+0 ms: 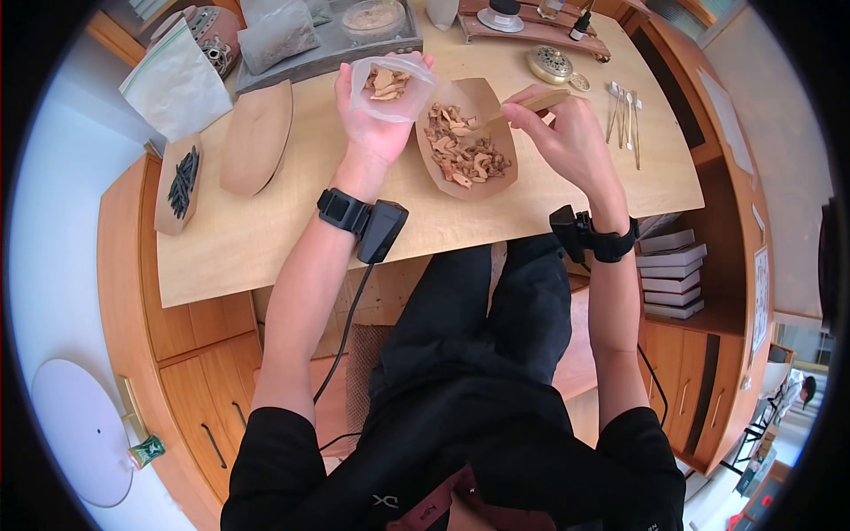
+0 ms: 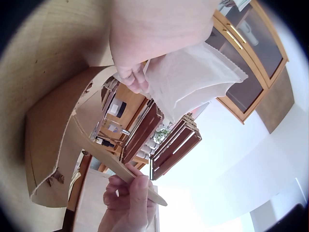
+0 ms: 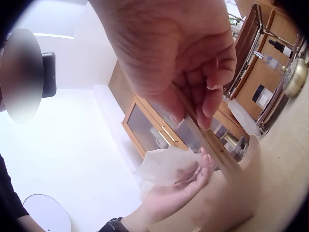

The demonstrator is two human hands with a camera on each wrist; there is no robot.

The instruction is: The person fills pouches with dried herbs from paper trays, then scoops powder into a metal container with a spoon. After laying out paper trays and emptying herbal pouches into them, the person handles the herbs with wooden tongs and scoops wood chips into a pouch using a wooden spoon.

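My left hand holds an open translucent bag from beneath, its fingers curled round the far side; brown dried pieces lie inside. Between thumb and fingers my right hand pinches a flat wooden scoop, whose lower end reaches into a brown paper tray. Curled dried pieces fill much of that tray. In the left wrist view the bag hangs beside the left hand, and the scoop slants down to the right hand.
Left of the hands lie an upside-down paper tray, a tray of dark sticks and a white pouch. Behind is a grey tray with bags. On the right are a brass burner, small metal tools and a wooden stand.
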